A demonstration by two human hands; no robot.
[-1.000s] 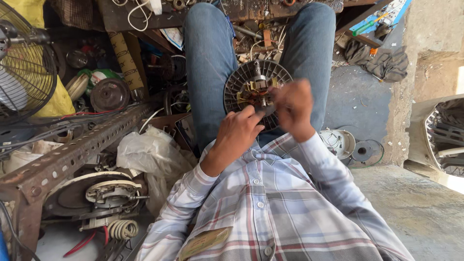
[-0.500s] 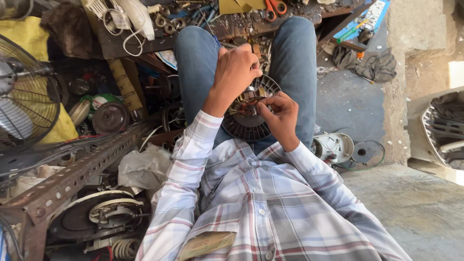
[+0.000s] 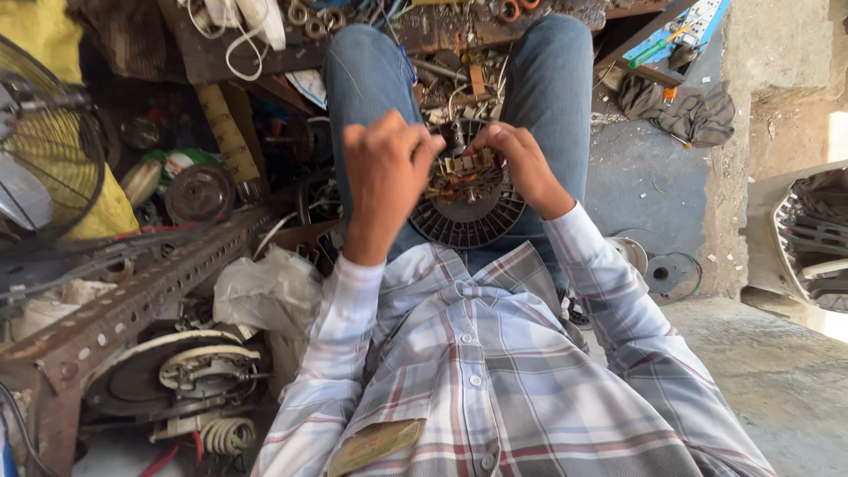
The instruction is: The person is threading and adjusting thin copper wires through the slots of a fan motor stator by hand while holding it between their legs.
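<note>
head view: round black fan motor [image 3: 466, 208] rests on the lap between the knees, copper windings and metal core showing at its centre. looks rigid and fairly heavy; ribbed rim seems the safe hold, the fine wires probably fragile. left hand [image 3: 385, 177] raised just left of the motor, fingers curled nearly closed; cannot tell if it pinches anything. right hand [image 3: 519, 161] rests on the motor's far right edge, fingers bent onto the core. fan guard [image 3: 49, 146] far left.
</note>
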